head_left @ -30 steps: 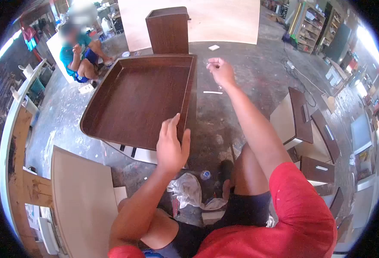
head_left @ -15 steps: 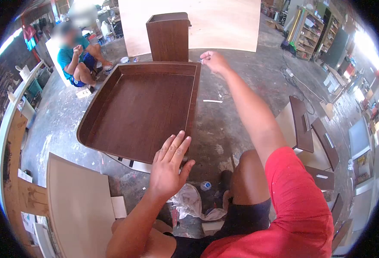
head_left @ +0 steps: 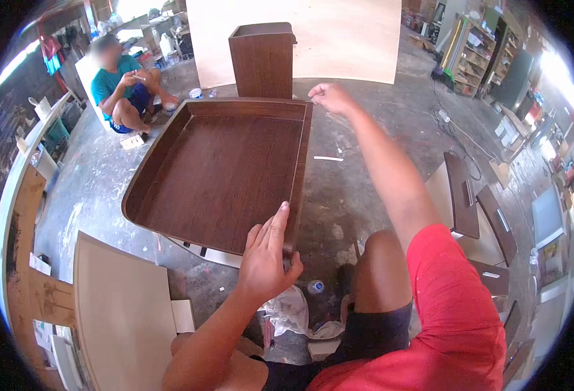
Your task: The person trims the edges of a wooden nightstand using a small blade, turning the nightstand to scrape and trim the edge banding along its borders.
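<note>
A dark brown wooden top with raised sides (head_left: 222, 176), shaped like a large tray, stands in front of me. My left hand (head_left: 265, 264) lies on its near right corner, fingers stretched forward along the inner side of the right edge, thumb apart outside. My right hand (head_left: 334, 99) is at the far right corner, thumb and fingers pinched together. Whatever they may hold is too small to make out. Past the far edge stands a brown wooden box-like cabinet (head_left: 261, 65).
A co-worker (head_left: 121, 85) sits low at the far left. Drawers with brown fronts (head_left: 463, 199) lie on the right. A pale panel (head_left: 124, 287) leans at the near left. A white cloth (head_left: 288, 309) and a small bottle (head_left: 315, 287) are near my legs; a cable (head_left: 443, 117) crosses the floor.
The view has shifted slightly. My left hand's fingers have drawn closer together and rest further along the right edge. My right hand remains by the far corner. The co-worker's raised hand has lowered.
</note>
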Motion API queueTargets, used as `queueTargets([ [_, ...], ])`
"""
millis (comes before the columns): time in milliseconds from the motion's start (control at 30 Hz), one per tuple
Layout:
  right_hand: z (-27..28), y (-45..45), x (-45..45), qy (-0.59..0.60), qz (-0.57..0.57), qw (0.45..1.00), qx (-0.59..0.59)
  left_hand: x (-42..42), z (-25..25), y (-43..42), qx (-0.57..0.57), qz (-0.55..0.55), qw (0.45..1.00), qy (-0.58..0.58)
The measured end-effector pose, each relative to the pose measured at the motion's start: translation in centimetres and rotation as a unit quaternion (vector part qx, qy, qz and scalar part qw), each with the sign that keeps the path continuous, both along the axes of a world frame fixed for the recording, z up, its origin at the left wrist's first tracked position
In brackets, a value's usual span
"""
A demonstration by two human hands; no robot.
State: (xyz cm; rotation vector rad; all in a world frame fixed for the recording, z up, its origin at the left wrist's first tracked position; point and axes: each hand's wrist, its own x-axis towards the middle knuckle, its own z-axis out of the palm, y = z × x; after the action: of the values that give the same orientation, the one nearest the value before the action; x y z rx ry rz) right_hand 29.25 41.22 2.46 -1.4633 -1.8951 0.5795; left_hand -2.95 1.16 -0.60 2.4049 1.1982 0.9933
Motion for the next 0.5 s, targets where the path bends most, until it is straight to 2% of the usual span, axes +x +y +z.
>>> queueTargets([
  [233,0.3,-1.0,-0.4,0.004,0.0,1.0,-0.003,-0.4,0.3,0.4,-0.039,-0.012,0.999,0.012],
  [400,0.7,-1.7,-0.5,-0.034,-0.018,0.999,0.029,-0.4,0.1,0.6,-0.01,-0.004,0.999,0.052],
  [500,0.9,-1.9,-0.9,-0.023,-0.03,0.999,0.01,-0.6,0.2,0.7,-0.012,-0.009,0.998,0.061],
])
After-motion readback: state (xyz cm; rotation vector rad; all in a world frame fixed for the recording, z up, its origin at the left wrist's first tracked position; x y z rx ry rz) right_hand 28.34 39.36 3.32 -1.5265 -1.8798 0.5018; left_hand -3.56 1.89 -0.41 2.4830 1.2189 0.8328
